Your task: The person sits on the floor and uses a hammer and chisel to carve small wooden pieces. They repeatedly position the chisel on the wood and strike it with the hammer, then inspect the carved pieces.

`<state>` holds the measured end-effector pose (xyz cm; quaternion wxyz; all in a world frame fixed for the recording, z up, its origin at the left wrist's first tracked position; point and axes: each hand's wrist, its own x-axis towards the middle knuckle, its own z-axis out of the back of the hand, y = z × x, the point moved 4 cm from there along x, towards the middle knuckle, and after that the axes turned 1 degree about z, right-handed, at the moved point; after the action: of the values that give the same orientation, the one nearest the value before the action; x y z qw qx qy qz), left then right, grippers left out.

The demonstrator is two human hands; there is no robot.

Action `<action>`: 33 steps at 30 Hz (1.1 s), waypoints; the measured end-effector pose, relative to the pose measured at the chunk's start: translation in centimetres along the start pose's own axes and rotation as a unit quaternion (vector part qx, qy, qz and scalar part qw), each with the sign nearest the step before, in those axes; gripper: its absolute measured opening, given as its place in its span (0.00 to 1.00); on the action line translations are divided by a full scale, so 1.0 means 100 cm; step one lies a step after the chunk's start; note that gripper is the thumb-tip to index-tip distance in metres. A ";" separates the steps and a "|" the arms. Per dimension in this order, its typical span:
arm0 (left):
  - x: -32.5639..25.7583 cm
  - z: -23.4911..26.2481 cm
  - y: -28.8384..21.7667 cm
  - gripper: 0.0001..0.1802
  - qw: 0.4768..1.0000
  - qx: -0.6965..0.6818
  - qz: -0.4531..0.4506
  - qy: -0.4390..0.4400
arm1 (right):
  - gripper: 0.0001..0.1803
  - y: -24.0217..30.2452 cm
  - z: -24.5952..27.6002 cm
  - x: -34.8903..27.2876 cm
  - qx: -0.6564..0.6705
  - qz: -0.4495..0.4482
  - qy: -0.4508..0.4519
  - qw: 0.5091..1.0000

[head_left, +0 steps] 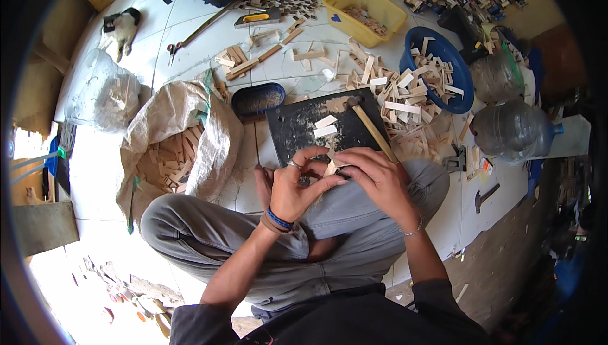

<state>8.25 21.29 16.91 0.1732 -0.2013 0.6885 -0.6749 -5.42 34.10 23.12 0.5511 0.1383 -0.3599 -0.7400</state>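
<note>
Above my crossed legs, both hands meet around a small pale wooden piece [334,166]. My left hand [300,183] pinches it from one side with thumb and fingers, and my right hand [375,179] closes on it from the other. The fingers hide much of the piece, and a small dark part shows by the fingertips. Just beyond lies a black board [286,131], worn and dusty, with two short wooden blocks [325,131] on it. A wooden-handled hammer [371,126] rests across the board's right side.
An open woven sack [218,142] of wood pieces stands at left. Beyond the board sit a dark blue oval tray [282,96], a yellow tub [394,12] and a blue basin [467,96] beside heaped wood pieces [400,108]. A second hammer [486,197] lies right. A cat [121,30] lies far left.
</note>
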 end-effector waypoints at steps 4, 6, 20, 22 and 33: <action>0.005 0.007 0.007 0.23 0.994 0.019 0.108 0.008 | 0.12 -0.011 -0.014 0.010 0.042 -0.035 -0.010 0.998; 0.013 0.019 -0.006 0.24 0.990 0.142 0.017 -0.003 | 0.11 -0.020 -0.020 0.012 0.059 -0.073 -0.016 0.995; 0.018 0.055 -0.008 0.23 0.995 0.054 -0.007 -0.087 | 0.10 -0.062 -0.038 0.017 0.004 -0.092 -0.131 0.987; 0.016 0.052 -0.008 0.26 0.994 0.059 -0.013 -0.094 | 0.10 -0.063 -0.044 0.008 -0.074 -0.126 -0.115 0.983; 0.015 0.047 -0.004 0.16 0.996 0.067 0.027 -0.043 | 0.15 -0.060 -0.063 -0.018 -0.089 -0.148 -0.106 0.979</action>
<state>9.37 16.45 17.22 0.2338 -0.1995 0.6388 -0.7054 -5.32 34.20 14.24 0.4046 0.0615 -0.3244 -0.8528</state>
